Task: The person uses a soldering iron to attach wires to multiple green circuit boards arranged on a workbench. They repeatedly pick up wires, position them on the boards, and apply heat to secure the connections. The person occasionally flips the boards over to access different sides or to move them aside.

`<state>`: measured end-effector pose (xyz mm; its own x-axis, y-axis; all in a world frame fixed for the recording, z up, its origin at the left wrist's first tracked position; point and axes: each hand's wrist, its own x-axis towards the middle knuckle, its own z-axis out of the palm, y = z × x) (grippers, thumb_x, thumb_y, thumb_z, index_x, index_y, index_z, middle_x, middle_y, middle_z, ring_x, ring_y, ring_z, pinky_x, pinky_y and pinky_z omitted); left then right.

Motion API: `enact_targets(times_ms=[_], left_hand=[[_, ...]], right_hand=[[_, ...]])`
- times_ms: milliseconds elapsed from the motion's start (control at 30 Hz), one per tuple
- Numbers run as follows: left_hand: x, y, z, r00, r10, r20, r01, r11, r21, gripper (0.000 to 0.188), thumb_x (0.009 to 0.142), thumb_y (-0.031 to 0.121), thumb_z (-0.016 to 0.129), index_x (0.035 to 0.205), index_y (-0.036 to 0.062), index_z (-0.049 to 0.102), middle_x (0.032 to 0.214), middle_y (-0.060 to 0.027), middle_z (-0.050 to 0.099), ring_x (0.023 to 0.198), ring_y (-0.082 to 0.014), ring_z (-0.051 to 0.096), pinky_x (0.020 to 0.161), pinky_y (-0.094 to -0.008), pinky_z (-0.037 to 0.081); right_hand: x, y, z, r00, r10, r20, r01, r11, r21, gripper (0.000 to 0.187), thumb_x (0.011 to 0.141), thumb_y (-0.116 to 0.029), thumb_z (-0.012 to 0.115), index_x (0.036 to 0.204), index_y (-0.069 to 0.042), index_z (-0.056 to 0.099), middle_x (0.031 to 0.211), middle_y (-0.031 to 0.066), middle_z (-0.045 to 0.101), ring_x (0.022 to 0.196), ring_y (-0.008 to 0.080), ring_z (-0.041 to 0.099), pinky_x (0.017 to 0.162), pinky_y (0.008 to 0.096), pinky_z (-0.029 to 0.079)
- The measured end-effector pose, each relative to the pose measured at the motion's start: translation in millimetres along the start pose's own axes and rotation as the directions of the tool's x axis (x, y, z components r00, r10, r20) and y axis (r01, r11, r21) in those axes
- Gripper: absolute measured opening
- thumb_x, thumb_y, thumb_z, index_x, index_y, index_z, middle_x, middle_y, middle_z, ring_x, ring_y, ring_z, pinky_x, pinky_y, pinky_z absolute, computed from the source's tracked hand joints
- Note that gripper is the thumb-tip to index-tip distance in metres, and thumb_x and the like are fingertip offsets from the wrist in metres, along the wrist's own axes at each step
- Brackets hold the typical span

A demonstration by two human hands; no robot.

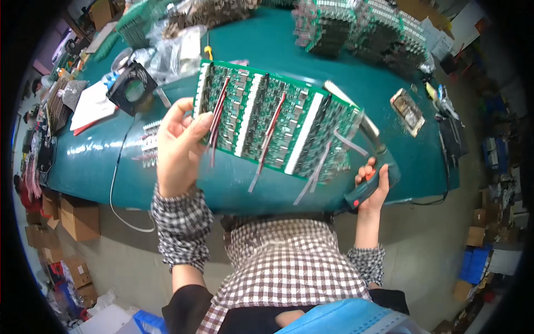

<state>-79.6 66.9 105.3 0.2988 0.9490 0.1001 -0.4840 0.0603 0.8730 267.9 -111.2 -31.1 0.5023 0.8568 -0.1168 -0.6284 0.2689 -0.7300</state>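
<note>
My left hand (186,133) pinches the left end of a long green circuit board panel (289,125) between thumb and fingers. The panel is lifted above the table and slopes down to the right. It carries white connector strips, dark components and several red, black and pale wire bundles with loose ends hanging past its lower edge. My right hand (374,186) is wrapped round the grip of a dark green soldering gun (392,170) with a red trigger. Its metal barrel points up and left, alongside the panel's right end. The tip is partly hidden behind the panel.
A green-topped table (250,39) spreads ahead. Stacks of circuit boards (361,28) stand at the back right. A scorched tray (407,111) lies at right. A black square fan (131,89), plastic bags (178,53) and another small board (150,145) are at left.
</note>
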Motion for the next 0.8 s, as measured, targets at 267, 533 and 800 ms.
enact_targets(times_ms=[267,533,800], left_hand=[[50,-44,-90,0.815,-0.579,0.022,0.473,0.687,0.551,0.033,0.086,0.018,0.078,0.112,0.0051,0.061,0.098,-0.0007,0.069,0.081,-0.0036,0.063,0.057,-0.015,0.044],[74,-100,-54,0.961,-0.267,0.078,0.106,0.612,0.784,0.038,0.087,0.02,0.078,0.116,-0.0027,0.069,0.099,-0.0043,0.071,0.085,-0.0077,0.064,0.073,-0.0211,0.05],[74,-122,-18,0.991,0.049,0.122,-0.129,0.168,0.977,0.035,0.08,0.036,0.078,0.106,0.0122,0.077,0.094,-0.0141,0.065,0.092,-0.0322,0.064,0.08,-0.0403,0.051]], right_hand=[[4,0,-3,0.999,0.024,0.037,-0.024,1.0,0.011,0.05,0.097,-0.05,0.06,0.114,-0.003,0.056,0.083,0.0002,0.059,0.078,0.0135,0.054,0.069,0.0292,0.048],[-7,-4,6,0.997,0.035,0.063,-0.035,0.999,0.004,0.052,0.095,-0.052,0.061,0.115,-0.004,0.055,0.085,0.0,0.058,0.08,0.0144,0.056,0.069,0.0289,0.048],[-11,-5,12,0.991,0.049,0.124,-0.053,0.998,0.027,0.05,0.097,-0.046,0.063,0.117,-0.001,0.052,0.09,0.0034,0.052,0.081,0.0146,0.048,0.072,0.0286,0.047]])
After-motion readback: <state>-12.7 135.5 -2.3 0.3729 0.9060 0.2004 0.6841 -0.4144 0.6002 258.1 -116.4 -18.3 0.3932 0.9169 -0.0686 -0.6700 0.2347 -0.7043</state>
